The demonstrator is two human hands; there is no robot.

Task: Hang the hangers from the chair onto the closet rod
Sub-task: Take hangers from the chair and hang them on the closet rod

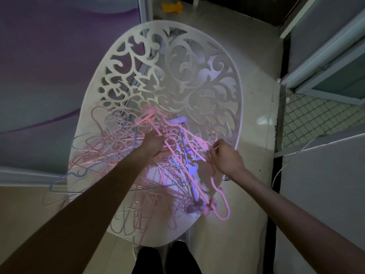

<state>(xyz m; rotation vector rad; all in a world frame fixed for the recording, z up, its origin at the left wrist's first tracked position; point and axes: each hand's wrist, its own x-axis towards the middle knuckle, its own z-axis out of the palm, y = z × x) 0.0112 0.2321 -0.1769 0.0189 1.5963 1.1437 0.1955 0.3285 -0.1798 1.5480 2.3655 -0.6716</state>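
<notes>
Hangers point(126, 155) lie in 1 tangled heap on the seat of 1 white chair point(177, 76) with a scroll-cut back; too many overlap to count, mostly pink, some lilac and white. 2 hands work the heap. Left hand point(156, 144) curls around a long pink clip hanger point(171, 153). Right hand point(225, 155) pinches a thick pink hanger point(219, 192) whose hook overhangs the seat's right edge.

You have one white chair point(197, 62), a tangled pile of hangers point(122, 155) too many to count, and two hands.
</notes>
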